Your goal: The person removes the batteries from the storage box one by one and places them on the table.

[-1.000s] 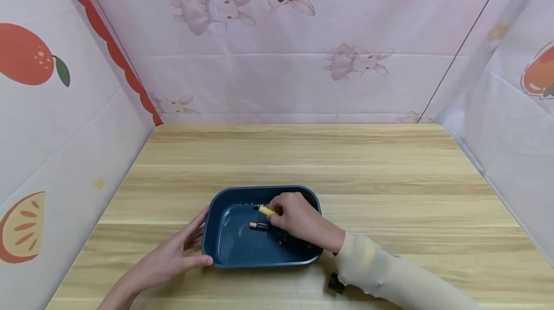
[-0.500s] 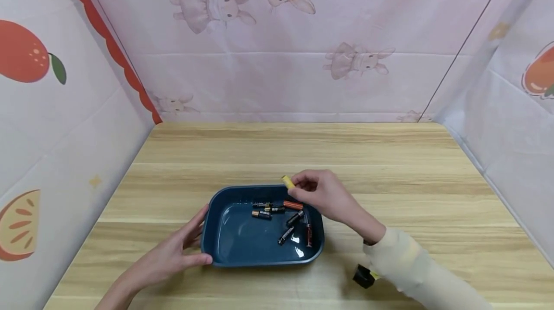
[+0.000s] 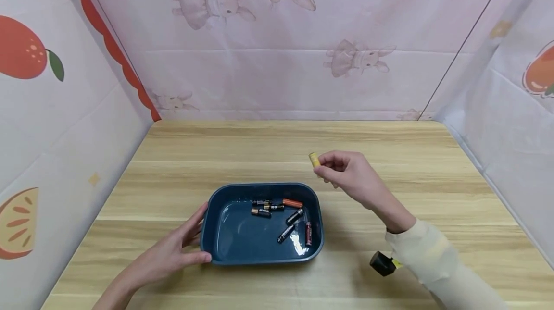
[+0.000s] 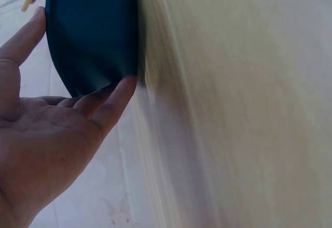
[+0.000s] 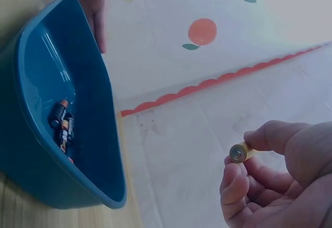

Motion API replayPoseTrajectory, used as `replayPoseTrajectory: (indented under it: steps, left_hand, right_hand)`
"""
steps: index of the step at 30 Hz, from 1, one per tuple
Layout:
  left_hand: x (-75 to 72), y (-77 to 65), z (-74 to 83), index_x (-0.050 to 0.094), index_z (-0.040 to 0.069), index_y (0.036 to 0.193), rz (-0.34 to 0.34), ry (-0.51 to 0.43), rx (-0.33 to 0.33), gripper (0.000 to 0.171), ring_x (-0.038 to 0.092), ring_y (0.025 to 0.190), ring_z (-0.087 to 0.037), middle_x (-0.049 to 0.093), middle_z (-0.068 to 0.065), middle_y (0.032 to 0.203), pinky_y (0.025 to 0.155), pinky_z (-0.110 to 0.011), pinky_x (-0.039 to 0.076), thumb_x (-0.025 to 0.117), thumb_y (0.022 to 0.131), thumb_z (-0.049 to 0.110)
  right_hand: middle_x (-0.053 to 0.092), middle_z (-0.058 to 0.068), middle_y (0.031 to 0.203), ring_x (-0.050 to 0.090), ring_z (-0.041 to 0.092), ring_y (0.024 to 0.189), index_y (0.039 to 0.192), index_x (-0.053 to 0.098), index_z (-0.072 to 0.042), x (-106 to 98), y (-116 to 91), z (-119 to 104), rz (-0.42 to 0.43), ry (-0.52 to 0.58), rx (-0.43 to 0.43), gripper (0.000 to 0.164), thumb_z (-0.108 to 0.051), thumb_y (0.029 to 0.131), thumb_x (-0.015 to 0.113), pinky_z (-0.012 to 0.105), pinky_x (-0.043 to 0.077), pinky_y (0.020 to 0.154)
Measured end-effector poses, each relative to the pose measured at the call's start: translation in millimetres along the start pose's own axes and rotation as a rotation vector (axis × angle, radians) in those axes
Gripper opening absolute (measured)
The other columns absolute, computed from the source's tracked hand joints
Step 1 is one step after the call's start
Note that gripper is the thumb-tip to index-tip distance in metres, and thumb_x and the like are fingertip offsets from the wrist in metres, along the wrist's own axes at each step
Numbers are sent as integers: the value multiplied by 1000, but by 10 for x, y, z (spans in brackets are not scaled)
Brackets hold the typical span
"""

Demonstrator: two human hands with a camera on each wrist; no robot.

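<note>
The right hand (image 3: 352, 175) pinches a yellow battery (image 3: 314, 159) between thumb and fingers, holding it in the air beyond the blue tray (image 3: 242, 240), past its far right corner. The left hand (image 3: 173, 252) grasps nothing closely; its fingers lie extended against the tray's left end. As far as the views show, this one battery is out, while seven others lie inside: three dark ones (image 3: 261, 213) near the far wall, an orange one (image 3: 292, 203) beside them, and three more toward the right.
</note>
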State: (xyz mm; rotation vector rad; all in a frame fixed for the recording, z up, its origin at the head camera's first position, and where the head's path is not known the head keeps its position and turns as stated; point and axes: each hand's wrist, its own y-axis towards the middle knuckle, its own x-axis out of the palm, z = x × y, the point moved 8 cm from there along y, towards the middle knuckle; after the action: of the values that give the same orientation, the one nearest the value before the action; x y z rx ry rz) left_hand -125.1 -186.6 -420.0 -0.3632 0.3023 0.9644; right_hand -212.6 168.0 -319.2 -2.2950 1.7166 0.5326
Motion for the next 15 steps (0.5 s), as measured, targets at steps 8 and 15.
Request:
replayPoseTrajectory:
  steps: [8, 15]
  left_hand:
    - [-9, 12, 4, 3, 17, 168, -3, 0, -11, 101, 45, 138, -52, 17, -33, 165, 106, -53, 46, 75, 97, 19]
    - [-8, 7, -1, 3, 19, 168, -2, 4, -22, 101, 47, 136, -52, 18, -33, 165, 105, -54, 46, 75, 97, 20]
  right_hand:
    - [66, 9, 87, 56, 18, 70, 117, 70, 5, -202, 38, 215, 62, 18, 106, 28, -18, 100, 70, 23, 50, 59]
    - [65, 5, 83, 55, 13, 68, 117, 67, 9, -285, 112, 622, 102, 88, 214, 33, -19, 100, 69, 24, 49, 60]
